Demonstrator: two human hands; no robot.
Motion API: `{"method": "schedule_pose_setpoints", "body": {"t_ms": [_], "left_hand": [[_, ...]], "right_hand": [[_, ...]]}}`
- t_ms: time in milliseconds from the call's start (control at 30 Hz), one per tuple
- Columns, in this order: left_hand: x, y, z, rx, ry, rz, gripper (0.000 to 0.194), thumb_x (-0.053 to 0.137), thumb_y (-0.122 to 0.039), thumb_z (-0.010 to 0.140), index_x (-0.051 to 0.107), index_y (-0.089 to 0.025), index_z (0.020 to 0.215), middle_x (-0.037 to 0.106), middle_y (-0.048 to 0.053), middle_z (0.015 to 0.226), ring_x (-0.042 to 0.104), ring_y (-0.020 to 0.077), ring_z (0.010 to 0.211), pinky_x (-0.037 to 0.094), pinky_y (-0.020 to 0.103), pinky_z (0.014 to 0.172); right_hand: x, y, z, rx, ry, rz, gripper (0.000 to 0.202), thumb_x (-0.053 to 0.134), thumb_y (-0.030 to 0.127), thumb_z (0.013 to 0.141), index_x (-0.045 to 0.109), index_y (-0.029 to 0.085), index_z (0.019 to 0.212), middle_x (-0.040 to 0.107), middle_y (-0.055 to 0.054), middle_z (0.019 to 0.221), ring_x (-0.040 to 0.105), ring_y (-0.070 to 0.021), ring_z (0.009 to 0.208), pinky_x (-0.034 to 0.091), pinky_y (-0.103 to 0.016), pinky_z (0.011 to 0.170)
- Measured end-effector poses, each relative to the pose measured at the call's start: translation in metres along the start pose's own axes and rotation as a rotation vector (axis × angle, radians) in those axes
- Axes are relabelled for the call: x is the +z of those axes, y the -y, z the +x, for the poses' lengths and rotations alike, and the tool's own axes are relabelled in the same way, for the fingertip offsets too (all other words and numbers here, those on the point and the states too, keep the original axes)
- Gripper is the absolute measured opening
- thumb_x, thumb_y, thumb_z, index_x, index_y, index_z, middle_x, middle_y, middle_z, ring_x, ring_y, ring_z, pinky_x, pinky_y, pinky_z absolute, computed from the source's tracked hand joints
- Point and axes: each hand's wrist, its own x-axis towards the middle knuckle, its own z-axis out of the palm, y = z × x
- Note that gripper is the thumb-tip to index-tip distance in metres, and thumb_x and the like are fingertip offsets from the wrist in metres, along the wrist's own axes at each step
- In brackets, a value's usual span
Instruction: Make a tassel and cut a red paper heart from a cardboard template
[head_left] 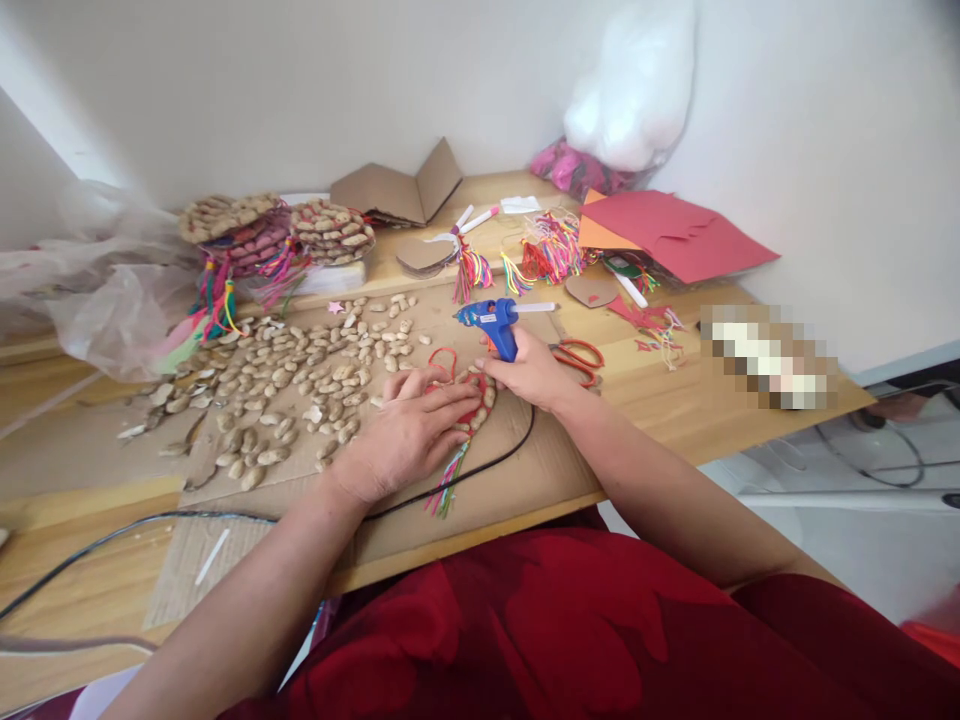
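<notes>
A blue glue gun with a white glue stick in its back end is gripped in my right hand, its nozzle pointing left. Flat across a red piece edged with peanuts lies my left hand, its fingers stretched out. The hand hides much of that piece. A red cord loop shows above it, and a colourful tassel hangs from its lower end. Loose peanuts are spread over the cardboard sheet to the left.
Red-handled scissors lie right of the glue gun. A black cable crosses the cardboard. Stacked peanut-covered pieces, tassels, red sheets and a folded cardboard stand at the back. A blurred item is at right.
</notes>
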Motion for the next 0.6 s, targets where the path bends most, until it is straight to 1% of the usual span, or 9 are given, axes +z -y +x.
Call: {"method": "schedule_pose_setpoints", "body": {"t_ms": [167, 267, 467, 600], "left_hand": [[0.001, -0.0001, 0.0003, -0.004, -0.002, 0.049, 0.032, 0.058, -0.032, 0.099, 0.066, -0.03, 0.13, 0.067, 0.002, 0.138, 0.049, 0.0319, 0.13, 0.029, 0.053, 0.107], [0.0008, -0.0012, 0.0004, -0.013, -0.003, 0.07, 0.03, 0.059, -0.031, 0.098, 0.066, -0.033, 0.128, 0.067, 0.0, 0.137, 0.049, 0.0322, 0.131, 0.029, 0.053, 0.107], [0.0001, -0.0047, 0.0016, -0.001, 0.024, 0.094, 0.027, 0.057, -0.026, 0.099, 0.066, -0.031, 0.124, 0.066, 0.0, 0.139, 0.05, 0.0321, 0.13, 0.029, 0.054, 0.105], [0.0006, -0.0055, 0.0015, 0.004, 0.03, 0.108, 0.028, 0.055, -0.026, 0.099, 0.065, -0.031, 0.126, 0.066, 0.001, 0.139, 0.052, 0.0322, 0.128, 0.029, 0.054, 0.106]], "right_hand": [[-0.0002, 0.0039, -0.0024, 0.0, 0.012, -0.023, 0.03, 0.072, 0.032, 0.076, 0.06, 0.02, 0.101, 0.066, 0.001, 0.084, 0.062, -0.0179, 0.078, 0.052, -0.036, 0.08], [-0.0011, 0.0074, -0.0032, -0.002, 0.011, -0.05, 0.029, 0.073, 0.029, 0.076, 0.06, 0.02, 0.1, 0.066, 0.001, 0.085, 0.063, -0.0178, 0.078, 0.052, -0.036, 0.082], [-0.0011, 0.0097, -0.0029, 0.029, 0.003, -0.067, 0.029, 0.072, 0.025, 0.076, 0.061, 0.019, 0.102, 0.07, -0.002, 0.095, 0.065, -0.019, 0.087, 0.051, -0.036, 0.086], [-0.0008, 0.0082, -0.0025, 0.022, -0.004, -0.064, 0.032, 0.073, 0.026, 0.076, 0.061, 0.019, 0.105, 0.071, -0.003, 0.097, 0.066, -0.0193, 0.087, 0.052, -0.036, 0.085]]}}
